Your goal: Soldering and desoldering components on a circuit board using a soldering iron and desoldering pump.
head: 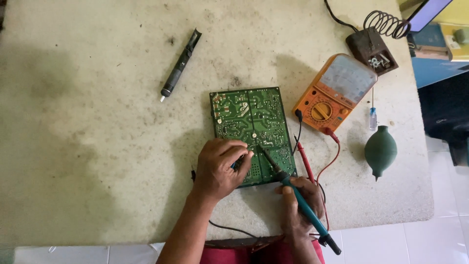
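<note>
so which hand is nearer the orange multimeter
Right. The right hand, holding the soldering iron, lies below the orange multimeter near its leads; the left hand rests on the circuit board, farther left.

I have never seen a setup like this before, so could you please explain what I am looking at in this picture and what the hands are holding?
This is one view from a camera worn on a person's head, looking down at their own two bare hands over a worn, pale work table. In the middle lies a green circuit board, solder side up. The right hand holds a soldering iron with a teal handle, its tip on the board. The left hand rests on the board and pinches something small that I cannot make out. Around them lie an orange meter with red and black leads, a green rubber air bulb, a black suction pen, a small screwdriver and an iron stand with a coiled holder.
</note>
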